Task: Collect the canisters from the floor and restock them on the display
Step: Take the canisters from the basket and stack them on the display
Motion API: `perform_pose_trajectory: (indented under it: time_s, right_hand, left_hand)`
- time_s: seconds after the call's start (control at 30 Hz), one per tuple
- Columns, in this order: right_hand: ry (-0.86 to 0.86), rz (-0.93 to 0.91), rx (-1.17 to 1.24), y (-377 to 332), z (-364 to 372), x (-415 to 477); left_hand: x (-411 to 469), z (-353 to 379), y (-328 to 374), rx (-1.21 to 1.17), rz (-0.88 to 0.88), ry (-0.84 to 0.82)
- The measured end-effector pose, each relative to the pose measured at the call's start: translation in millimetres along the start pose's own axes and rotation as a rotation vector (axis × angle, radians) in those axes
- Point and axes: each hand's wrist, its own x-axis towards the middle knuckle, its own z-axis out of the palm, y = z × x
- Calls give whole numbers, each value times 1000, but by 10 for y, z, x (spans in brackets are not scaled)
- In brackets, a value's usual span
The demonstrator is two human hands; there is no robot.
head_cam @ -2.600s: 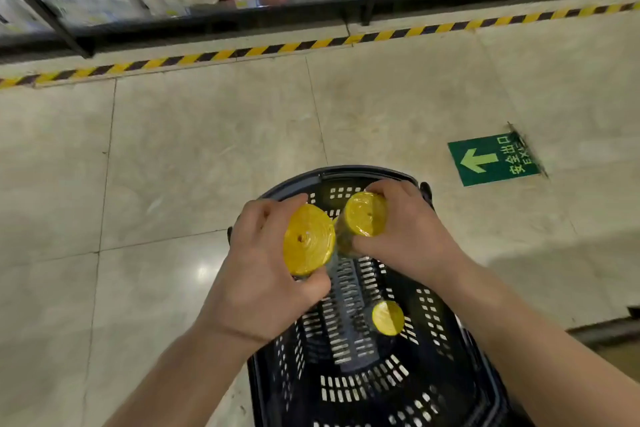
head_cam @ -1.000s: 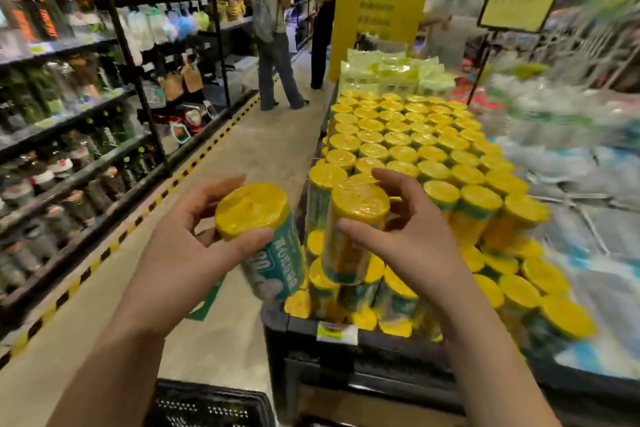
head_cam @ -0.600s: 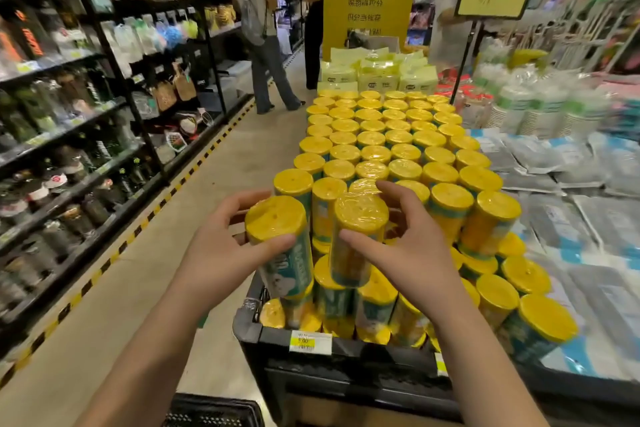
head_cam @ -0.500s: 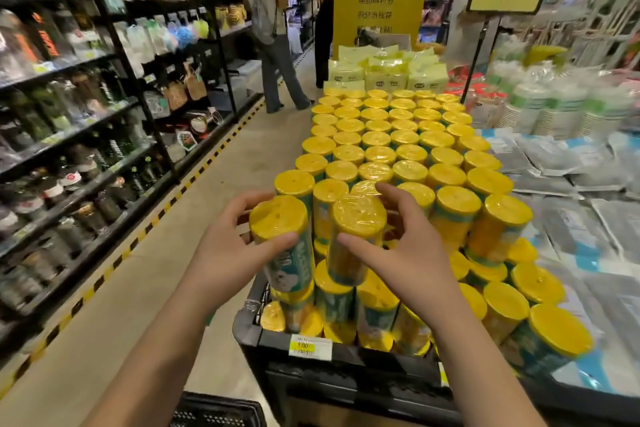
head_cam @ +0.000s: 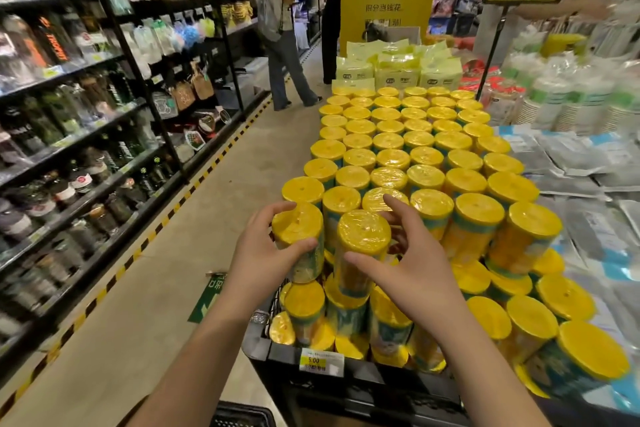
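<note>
1. Your left hand grips the left canister, with thumb and fingers curled round it.
2. Your right hand holds the right canister, thumb near, fingers behind.
3. Both canisters are upright, side by side, at the near left corner of the display.

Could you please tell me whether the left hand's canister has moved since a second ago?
Yes. The canister moved right, from over the aisle to above the crate's front-left corner.
</note>
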Motion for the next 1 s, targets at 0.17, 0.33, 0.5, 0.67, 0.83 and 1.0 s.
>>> perform_pose_trajectory:
  time_s: [0.17, 0.33, 0.5, 0.67, 0.83, 1.0]
  right_hand:
    - [22, 13, -13, 70, 47, 7]
    - [36, 15, -38, 96, 112, 56]
    - [57, 10, -96, 119, 245, 159]
    - [67, -6, -173, 196, 421, 189]
    - [62, -38, -254, 241, 466, 229]
    - [26, -62, -332, 269, 460, 246]
  left_hand:
    - [17, 70, -100, 14, 15, -6]
    - [47, 40, -160, -21, 15, -19]
    - [62, 49, -224, 18, 3, -7]
    - [60, 61, -249, 28, -8, -15]
    - [54, 69, -262, 26, -15, -12]
    - [30, 86, -272, 9, -37, -11]
